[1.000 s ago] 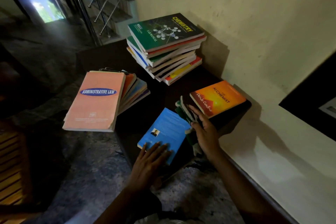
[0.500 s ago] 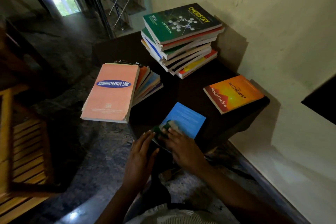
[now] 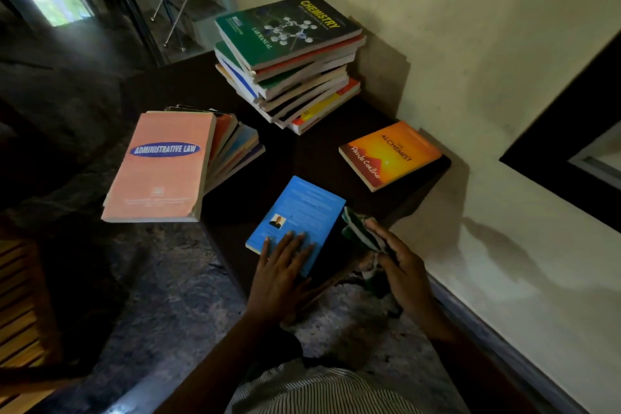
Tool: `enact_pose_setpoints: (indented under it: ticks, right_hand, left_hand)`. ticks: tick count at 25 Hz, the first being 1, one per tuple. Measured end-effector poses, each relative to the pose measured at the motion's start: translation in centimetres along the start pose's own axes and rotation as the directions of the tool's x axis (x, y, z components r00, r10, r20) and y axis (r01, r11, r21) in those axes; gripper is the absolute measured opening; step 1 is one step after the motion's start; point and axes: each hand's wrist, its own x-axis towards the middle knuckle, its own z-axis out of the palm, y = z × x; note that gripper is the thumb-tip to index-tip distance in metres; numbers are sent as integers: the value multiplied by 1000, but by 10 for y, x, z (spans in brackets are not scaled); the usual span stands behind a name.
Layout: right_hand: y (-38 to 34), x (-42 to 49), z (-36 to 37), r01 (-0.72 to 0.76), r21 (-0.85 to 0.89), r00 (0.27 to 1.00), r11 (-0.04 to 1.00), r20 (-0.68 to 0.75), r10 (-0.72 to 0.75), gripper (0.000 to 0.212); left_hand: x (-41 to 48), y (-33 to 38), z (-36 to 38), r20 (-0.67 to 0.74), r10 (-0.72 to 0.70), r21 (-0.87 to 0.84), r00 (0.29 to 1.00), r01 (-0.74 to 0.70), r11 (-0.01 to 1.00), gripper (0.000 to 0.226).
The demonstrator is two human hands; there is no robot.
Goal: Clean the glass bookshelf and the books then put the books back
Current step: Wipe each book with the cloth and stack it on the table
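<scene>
Left hand (image 3: 280,267) is pressing flat, fingers straight, on blue book (image 3: 299,208) lying at desk (image 3: 302,155) front edge. Right hand (image 3: 405,265) fingers are gripping green cloth (image 3: 358,232) just beside it.

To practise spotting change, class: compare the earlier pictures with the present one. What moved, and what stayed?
The right hand, holding the cloth, swept onto the cover of the blue book, then back off to its right edge. The left hand slid aside, then returned flat onto the near end. The Alchemist, the Chemistry stack and the Administrative Law stack stayed put.
</scene>
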Motion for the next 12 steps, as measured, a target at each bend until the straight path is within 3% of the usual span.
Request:
enact_pose_setpoints:
  ticks: [5,7,8,9,10,11,12]
  right_hand:
    - [-15,12,7,68,47,996,997,55,-71,56]
    - [-23,25,12,120,55,987,991,102,-125,55]
    - [-30,33,16,151,60,980,987,121,-158,55]
    - [-39,42,20,182,63,973,981,131,-189,54]
    - [-48,50,24,219,65,965,974,135,-226,52]
    - [-60,60,31,269,71,951,960,140,-277,50]
    - [-70,69,37,321,77,932,944,149,-329,50]
  left_hand:
    - [11,-8,-18,-113,58,-85,992,-68,994,56]
    - [24,-3,-45,-188,-158,-255,969,107,961,45]
    - [30,-2,-59,-181,-375,-437,909,267,859,36]
    - [37,-2,-73,-150,-581,-611,800,388,691,24]
    - [43,-3,-88,-111,-734,-773,670,406,488,19]
    - [48,-5,-106,-46,-825,-906,563,324,272,22]
    - [53,-7,-123,51,-863,-981,503,186,51,26]
